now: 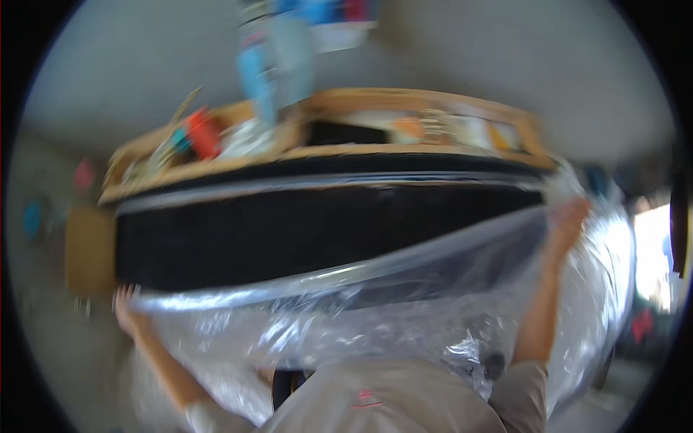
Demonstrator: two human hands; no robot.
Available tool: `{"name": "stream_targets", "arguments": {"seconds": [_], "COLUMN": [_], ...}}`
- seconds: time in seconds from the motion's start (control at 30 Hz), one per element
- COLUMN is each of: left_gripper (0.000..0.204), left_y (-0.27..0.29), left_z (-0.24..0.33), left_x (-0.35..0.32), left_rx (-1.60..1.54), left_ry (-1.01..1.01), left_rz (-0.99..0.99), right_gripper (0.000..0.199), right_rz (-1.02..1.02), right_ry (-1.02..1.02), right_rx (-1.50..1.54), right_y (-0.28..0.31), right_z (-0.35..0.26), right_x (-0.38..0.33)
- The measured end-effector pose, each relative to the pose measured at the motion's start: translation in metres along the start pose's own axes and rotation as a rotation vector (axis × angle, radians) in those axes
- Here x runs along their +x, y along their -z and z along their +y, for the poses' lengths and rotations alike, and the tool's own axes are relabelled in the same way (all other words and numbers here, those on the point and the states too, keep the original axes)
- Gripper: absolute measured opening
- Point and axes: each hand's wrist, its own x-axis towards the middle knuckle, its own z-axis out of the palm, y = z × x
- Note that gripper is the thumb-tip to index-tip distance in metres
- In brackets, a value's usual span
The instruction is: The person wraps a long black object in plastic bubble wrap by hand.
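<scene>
A wide sheet of clear plastic film (pixel 317 325) stretches between my two hands, over the near part of a long black work surface (pixel 253 234). My left hand (pixel 130 315) is closed on the film's edge at the near left corner of the black surface. Farther back, at the right end, my right hand (pixel 570 216) grips the film, its fingers partly blurred. The film's far edge runs slantwise from one hand to the other, and its loose part hangs in folds toward my body.
Behind the black surface runs a wooden compartment tray (pixel 419 96) holding a red object (pixel 202 133) and several blurred small items. A brown panel (pixel 90 252) adjoins the left end. More crumpled film (pixel 595 289) bulges at the right. Blue and white items (pixel 267 65) hang at the back.
</scene>
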Motion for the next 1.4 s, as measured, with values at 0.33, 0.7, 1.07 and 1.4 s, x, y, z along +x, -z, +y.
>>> {"name": "stream_targets", "arguments": {"seconds": [0.33, 0.7, 1.07, 1.4], "left_gripper": [0.016, 0.031, 0.017, 0.025], "left_y": [-0.213, -0.239, -0.106, -0.099], "left_z": [0.027, 0.019, 0.059, 0.008], "left_x": [0.022, 0.043, 0.030, -0.138], "left_rx": [0.789, 0.764, -0.320, 1.210], "left_ry": [-0.249, -0.329, -0.306, -1.276], "left_rz": [0.217, 0.235, 0.263, -0.597], "right_gripper": [0.022, 0.051, 0.052, 0.011], "right_rz": [-0.338, -0.283, -0.402, -0.537], "right_ry": [-0.060, -0.395, -0.166, -0.129], "right_rx": [-0.726, -0.046, -0.262, -0.108], "right_y": [-0.041, -0.006, -0.011, -0.031], "right_z": [0.192, 0.183, 0.058, -0.010], "right_x": [0.054, 0.084, -0.009, -0.069]}}
